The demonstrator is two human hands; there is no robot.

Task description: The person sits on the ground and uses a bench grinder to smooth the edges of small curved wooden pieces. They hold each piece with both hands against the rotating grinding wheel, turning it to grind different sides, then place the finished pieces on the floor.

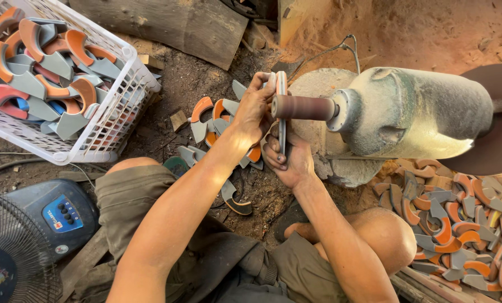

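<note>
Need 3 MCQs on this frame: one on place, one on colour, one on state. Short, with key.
1. Where is the white basket?
A. upper left, on the ground
B. on top of the motor
C. on the person's lap

2. What colour is the sanding drum?
A. bright green
B. reddish brown
C. white

3. How is the curved piece held?
A. lying loose on the ground
B. by the right hand only
C. by both hands, against the drum

Key:
1 A: the basket sits on the dirt at upper left, full of grey and orange pieces.
2 B: the drum on the shaft of the motor is reddish brown.
3 C: the left hand grips its top and the right hand its lower part, its edge at the drum.
</note>
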